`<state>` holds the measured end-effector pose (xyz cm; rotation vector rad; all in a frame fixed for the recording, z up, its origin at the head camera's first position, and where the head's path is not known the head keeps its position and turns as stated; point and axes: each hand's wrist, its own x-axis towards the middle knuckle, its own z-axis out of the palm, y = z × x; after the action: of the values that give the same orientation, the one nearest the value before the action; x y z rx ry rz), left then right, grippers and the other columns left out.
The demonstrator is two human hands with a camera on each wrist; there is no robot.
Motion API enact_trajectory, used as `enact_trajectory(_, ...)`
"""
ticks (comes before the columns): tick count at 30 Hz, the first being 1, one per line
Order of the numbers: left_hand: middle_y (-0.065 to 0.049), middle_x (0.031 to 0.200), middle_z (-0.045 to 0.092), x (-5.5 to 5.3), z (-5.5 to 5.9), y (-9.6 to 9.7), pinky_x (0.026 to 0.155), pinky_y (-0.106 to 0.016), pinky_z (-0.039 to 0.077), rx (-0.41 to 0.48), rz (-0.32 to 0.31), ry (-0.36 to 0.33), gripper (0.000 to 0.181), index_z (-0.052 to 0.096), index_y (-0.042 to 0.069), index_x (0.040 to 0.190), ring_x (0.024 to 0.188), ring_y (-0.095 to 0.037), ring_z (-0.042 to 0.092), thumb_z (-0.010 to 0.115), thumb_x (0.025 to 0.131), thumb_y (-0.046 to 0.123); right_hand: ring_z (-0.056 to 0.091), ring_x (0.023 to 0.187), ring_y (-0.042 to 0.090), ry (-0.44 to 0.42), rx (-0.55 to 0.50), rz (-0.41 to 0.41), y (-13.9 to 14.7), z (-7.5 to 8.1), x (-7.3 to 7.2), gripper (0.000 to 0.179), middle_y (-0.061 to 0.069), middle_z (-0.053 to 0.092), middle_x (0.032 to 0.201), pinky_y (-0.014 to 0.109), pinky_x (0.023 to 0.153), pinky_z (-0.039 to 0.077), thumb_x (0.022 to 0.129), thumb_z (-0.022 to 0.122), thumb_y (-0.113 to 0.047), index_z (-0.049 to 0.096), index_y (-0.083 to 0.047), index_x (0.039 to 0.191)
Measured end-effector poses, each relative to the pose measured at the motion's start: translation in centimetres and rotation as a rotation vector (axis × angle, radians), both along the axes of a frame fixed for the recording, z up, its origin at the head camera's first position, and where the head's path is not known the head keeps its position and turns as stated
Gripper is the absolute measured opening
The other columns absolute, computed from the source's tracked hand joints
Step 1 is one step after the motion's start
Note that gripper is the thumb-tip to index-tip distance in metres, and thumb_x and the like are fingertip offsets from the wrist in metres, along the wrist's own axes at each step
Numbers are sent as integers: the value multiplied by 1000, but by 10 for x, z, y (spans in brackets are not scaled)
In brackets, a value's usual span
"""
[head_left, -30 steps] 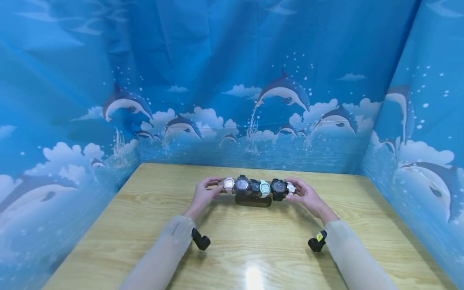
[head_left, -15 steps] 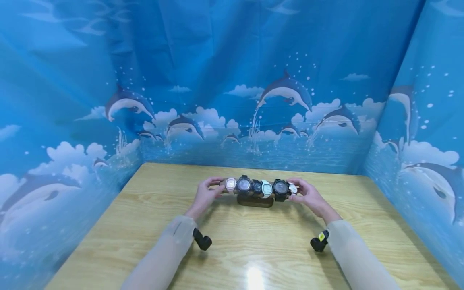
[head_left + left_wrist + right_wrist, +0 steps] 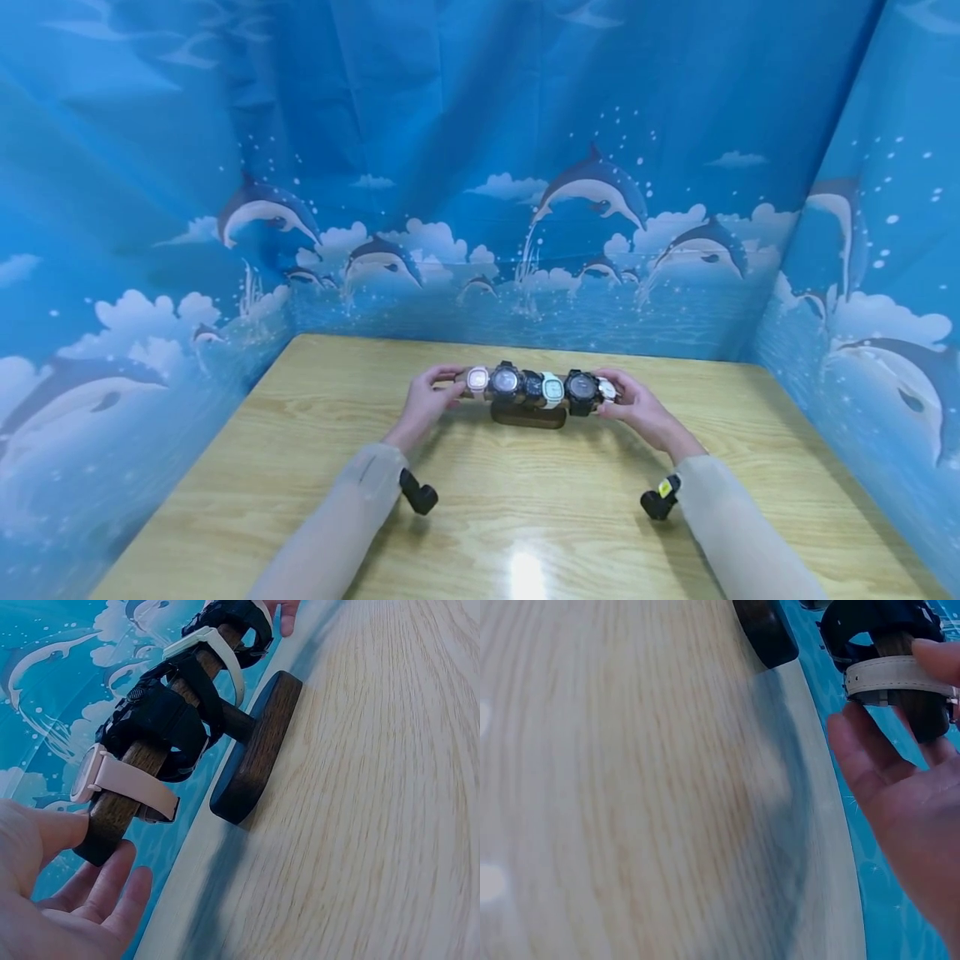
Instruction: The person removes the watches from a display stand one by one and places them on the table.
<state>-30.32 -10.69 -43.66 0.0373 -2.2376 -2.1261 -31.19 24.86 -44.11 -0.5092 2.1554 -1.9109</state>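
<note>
A dark wooden watch stand (image 3: 528, 416) stands on the table, its bar carrying a row of several watches. At the left end is a pink-strapped watch (image 3: 135, 787); black watches (image 3: 505, 380) and a mint one (image 3: 552, 390) fill the middle. A white-strapped watch (image 3: 889, 675) sits at the right end, beside a large black watch (image 3: 581, 387). My left hand (image 3: 425, 406) pinches the bare left end of the bar between thumb and fingers. At the other end, my right hand (image 3: 643, 410) holds the bar, thumb over the white strap and fingers beneath.
The wood-grain table (image 3: 480, 517) reaches back to a blue dolphin-printed curtain (image 3: 480, 167), which also hangs along both sides. Small black cameras (image 3: 418, 493) are worn at both wrists. The oval foot of the stand rests close to the table's back edge.
The view has shifted very slightly. Both hands stay at the two ends of the bar, and the watches keep their places.
</note>
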Motion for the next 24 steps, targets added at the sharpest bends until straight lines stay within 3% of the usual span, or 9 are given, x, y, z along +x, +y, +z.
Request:
enact_trajectory(5,-15,117,56,1,2,0,79,-38,54,-1,-5,-15,32,61,6,116,88,-24,62,65,84,2,56,105,21,-46,-67,11,-1,-1,-2,65,19,39,132,42,89,49,77,63,8,35,-1,135)
enact_trajectory(11,-16,116,56,2,3,1,80,-40,54,6,-11,-5,32,61,6,115,88,-25,62,65,84,2,58,99,21,-32,-78,6,1,-2,-2,64,17,41,123,44,87,49,76,62,11,35,3,133)
enact_trajectory(17,-15,116,56,2,2,2,82,-43,53,16,-12,4,31,61,6,115,88,-24,63,65,84,2,57,102,21,16,-8,-26,6,2,3,66,23,34,130,47,87,48,79,67,3,36,0,136)
enact_trajectory(24,-16,115,57,1,-1,1,79,-41,54,2,3,24,31,61,5,116,89,-24,62,64,85,2,51,108,32,68,117,-69,11,3,5,69,22,30,139,34,84,51,82,70,-11,35,-6,141)
